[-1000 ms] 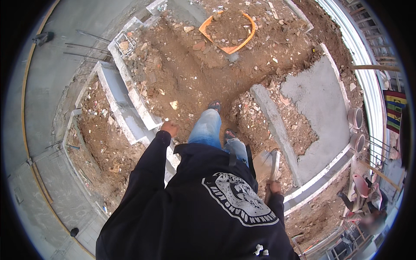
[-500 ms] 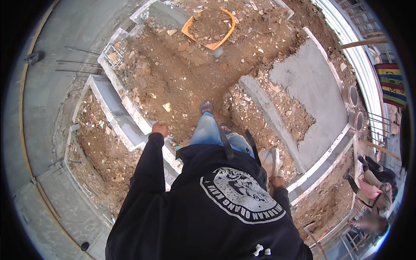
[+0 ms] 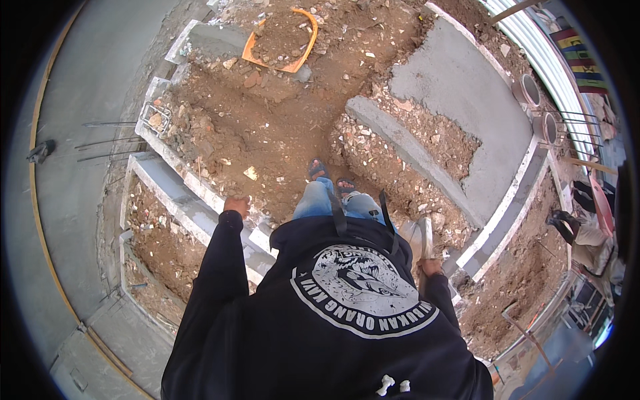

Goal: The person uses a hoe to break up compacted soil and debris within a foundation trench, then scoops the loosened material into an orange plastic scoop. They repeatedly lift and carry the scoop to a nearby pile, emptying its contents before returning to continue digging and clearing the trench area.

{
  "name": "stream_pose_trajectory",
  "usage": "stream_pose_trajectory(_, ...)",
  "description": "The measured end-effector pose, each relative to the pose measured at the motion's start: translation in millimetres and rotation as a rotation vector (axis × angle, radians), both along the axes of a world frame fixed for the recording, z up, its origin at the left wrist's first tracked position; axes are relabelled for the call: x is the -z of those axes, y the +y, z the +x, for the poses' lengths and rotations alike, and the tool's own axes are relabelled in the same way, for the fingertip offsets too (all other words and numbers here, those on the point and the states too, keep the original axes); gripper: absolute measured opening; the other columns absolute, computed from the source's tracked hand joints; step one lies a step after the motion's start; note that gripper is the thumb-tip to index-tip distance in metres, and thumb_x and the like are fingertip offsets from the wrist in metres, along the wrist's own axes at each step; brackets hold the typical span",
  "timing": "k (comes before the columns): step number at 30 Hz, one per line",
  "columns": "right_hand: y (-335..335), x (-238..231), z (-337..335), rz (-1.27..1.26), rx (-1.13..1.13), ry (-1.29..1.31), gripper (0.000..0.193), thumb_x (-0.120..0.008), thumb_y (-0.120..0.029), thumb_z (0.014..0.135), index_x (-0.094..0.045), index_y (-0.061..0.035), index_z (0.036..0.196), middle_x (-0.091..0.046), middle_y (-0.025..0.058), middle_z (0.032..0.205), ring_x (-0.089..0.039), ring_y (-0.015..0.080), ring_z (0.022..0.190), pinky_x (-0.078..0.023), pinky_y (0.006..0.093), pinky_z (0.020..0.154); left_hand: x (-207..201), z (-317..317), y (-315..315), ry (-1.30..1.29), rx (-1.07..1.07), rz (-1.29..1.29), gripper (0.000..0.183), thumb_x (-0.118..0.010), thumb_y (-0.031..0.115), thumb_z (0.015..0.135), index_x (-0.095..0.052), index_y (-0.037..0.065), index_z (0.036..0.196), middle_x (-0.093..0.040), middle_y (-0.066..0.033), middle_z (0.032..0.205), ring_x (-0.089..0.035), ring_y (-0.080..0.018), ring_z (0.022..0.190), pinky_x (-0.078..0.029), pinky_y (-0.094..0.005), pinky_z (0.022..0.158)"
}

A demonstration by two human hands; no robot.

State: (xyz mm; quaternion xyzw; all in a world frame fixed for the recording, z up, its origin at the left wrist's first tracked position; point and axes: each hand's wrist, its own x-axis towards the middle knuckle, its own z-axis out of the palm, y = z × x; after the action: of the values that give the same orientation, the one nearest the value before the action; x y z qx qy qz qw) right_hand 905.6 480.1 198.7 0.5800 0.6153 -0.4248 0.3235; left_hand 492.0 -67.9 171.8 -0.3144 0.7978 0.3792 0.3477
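My left hand (image 3: 237, 205) hangs curled in a loose, empty fist above the grey concrete ledge (image 3: 193, 200). My right hand (image 3: 431, 267) grips a shovel (image 3: 417, 241) at my hip, its long axis pointing forward, blade toward the rubble.

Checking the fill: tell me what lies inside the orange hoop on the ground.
Inside the orange hoop lies brown soil with small stones. Anything beneath that soil is covered, and the hoop's far edge is partly buried.

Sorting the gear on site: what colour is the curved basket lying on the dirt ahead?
Orange, seen in the head view: the basket.
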Motion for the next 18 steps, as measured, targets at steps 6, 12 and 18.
stream_pose_trajectory(6,0,10,8,0.012,0.028,-0.05,0.026,-0.069,-0.024,0.07,-0.069,0.0022,0.071,-0.067,0.0134,0.066,-0.067,0.0247,0.06,-0.052,0.0363,0.06,-17,-6,16,0.113,-0.056,0.053,0.007,-0.056,0.013,0.086,-0.056,0.006,0.086,-0.059,-0.0071,0.066,-0.056,-0.0162,0.048,-0.041,-0.0291,0.039)
stream_pose_trajectory(12,-20,-6,14,0.109,-0.019,-0.093,0.03,-0.069,-0.028,0.068,-0.071,0.002,0.073,-0.069,0.0163,0.071,-0.069,0.0274,0.07,-0.053,0.037,0.069,-6,27,48,-0.073,0.131,0.074,0.012,-0.059,0.014,0.088,-0.063,0.003,0.092,-0.061,-0.0059,0.066,-0.055,-0.0154,0.049,-0.041,-0.0295,0.041)
stream_pose_trajectory(18,-61,2,24,0.061,0.111,-0.082,0.034,-0.067,-0.027,0.068,-0.07,0.005,0.079,-0.069,0.0187,0.075,-0.069,0.0291,0.074,-0.053,0.0375,0.072,30,-28,-17,0.173,1.143,0.01,0.015,-0.06,0.012,0.085,-0.065,0.003,0.096,-0.063,-0.0059,0.069,-0.061,-0.0175,0.058,-0.046,-0.031,0.05)
